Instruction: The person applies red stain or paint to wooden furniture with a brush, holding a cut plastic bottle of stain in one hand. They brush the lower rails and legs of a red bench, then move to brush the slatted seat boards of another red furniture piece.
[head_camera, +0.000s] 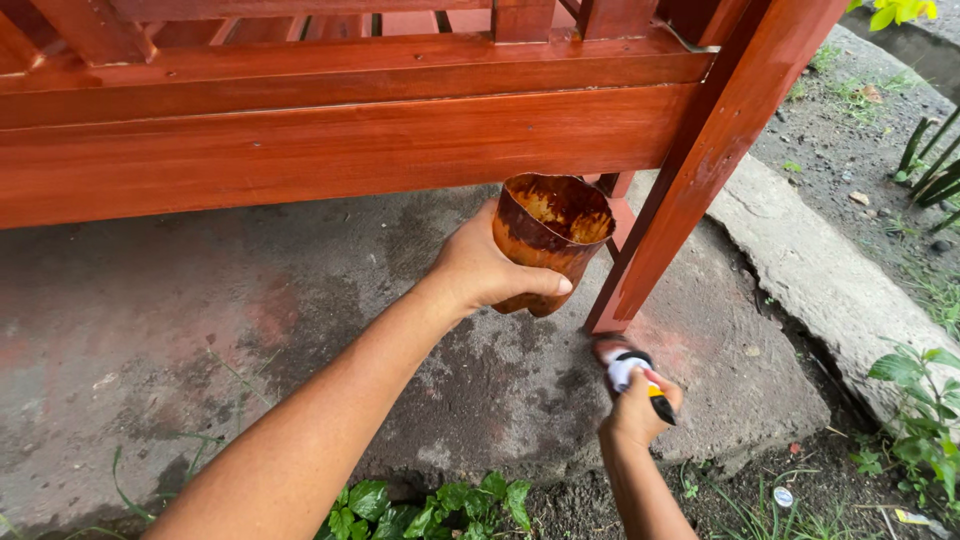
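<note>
Nearest the camera, broad green leaves (430, 505) at the edge of stained, rough grey concrete ground (150, 330); right hand (638, 410) closed around a small paintbrush with black-and-yellow handle and white ferrule (630, 372); its long axis runs from the fist up and to the left, reddish-brown bristle tip just beside the foot of the glossy red-brown wooden leg (690, 190); left hand (485, 270) gripping a cut-off plastic cup smeared inside with brown and amber stain (550, 235), held upright, slightly tilted, open mouth upward, below the rail; beyond, a broad lacquered red-brown wooden rail (330, 150), smooth, shiny, grain visible, running horizontally; slats above it; to the right, a pale rough concrete kerb (830, 280), then dark gravelly soil with green stems (930, 160).
</note>
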